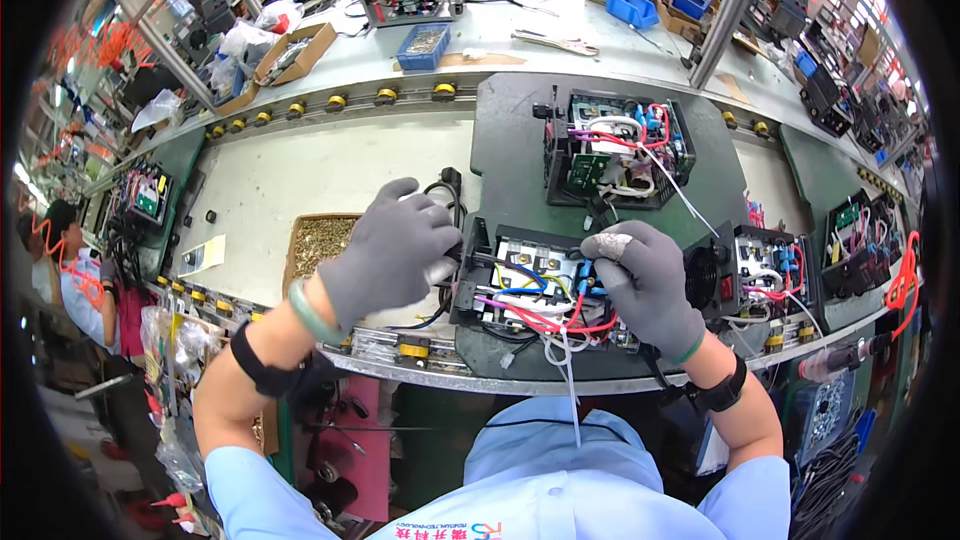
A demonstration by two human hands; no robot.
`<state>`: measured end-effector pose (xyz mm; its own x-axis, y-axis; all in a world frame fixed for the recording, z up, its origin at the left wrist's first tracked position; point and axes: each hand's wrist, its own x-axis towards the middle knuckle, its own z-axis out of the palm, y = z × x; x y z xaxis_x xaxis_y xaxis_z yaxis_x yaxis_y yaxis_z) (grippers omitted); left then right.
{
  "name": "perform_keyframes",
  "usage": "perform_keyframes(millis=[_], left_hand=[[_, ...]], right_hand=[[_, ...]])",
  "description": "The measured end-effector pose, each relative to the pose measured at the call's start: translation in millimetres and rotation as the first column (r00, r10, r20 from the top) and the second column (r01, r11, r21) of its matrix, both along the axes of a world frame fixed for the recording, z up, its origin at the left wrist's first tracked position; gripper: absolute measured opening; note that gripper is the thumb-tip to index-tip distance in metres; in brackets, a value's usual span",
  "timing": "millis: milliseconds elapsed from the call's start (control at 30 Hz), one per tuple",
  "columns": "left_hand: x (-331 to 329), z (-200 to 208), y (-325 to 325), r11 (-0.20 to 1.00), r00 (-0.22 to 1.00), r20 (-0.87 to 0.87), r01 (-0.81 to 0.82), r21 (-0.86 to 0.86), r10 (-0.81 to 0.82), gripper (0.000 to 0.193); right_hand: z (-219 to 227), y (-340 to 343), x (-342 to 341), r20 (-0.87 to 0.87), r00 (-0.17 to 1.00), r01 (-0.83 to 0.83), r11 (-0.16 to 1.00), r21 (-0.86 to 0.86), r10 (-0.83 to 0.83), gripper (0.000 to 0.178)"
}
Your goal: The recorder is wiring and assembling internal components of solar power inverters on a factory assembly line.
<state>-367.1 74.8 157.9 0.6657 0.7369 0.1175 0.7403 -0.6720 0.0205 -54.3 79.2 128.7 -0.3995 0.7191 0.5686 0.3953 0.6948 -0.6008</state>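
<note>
My left hand (395,255), in a grey glove, is closed at the left side panel of an open electrical unit (545,258). Its fingertips pinch a black cable (466,255) that passes into that panel. My right hand (645,285), also gloved, bends over the unit's right side. Its thumb and fingers come together beside a blue component (585,278); what they hold, if anything, is hidden. Blue, yellow, red and white wires (545,320) run across the unit's front, and a white cable tie (570,380) hangs toward me.
A second open unit (620,150) stands behind on the dark green board (510,140); another unit (765,265) is right of my right hand. A carton of small metal parts (320,240) lies left. Across the rail are a blue bin (424,46) and pliers (556,42). A power screwdriver (835,362) hangs right.
</note>
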Motion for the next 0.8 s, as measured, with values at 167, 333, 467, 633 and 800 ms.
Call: perform_keyframes(millis=[167, 333, 467, 633, 800], left_hand=[[3.9, -26.9, -22.1, 0.855, 1.0, -0.004, -0.019, 0.518, 0.025, 0.035], [5.3, 13.6, -7.2, 0.983, 0.991, -0.038, -0.135, -0.125, 0.131, 0.03], [0.1, 23.6, 13.9, 0.891, 0.994, -0.06, -0.111, -0.44, 0.094, 0.032], [0.6, 11.2, 9.0, 0.927, 0.994, -0.073, -0.101, -0.361, 0.08, 0.029], [13.5, -7.9, -16.6, 0.972, 0.991, -0.108, -0.048, 0.23, 0.074, 0.032]], right_hand=[[8.0, 1.7, -0.7, 0.036, 0.999, -0.008, 0.999, 0.037, 0.007, 0.017], [34.0, 16.0, -11.6, 0.437, 0.894, -0.153, 0.984, 0.09, 0.099, 0.008], [49.5, 14.6, -34.0, 0.753, 0.647, -0.208, 0.978, 0.026, 0.117, 0.016], [62.9, 11.1, -58.1, 0.949, 0.29, -0.13, 0.987, -0.093, 0.127, 0.024], [67.4, 15.2, -70.4, 0.984, 0.123, -0.133, 0.985, -0.11, 0.127, 0.016]])
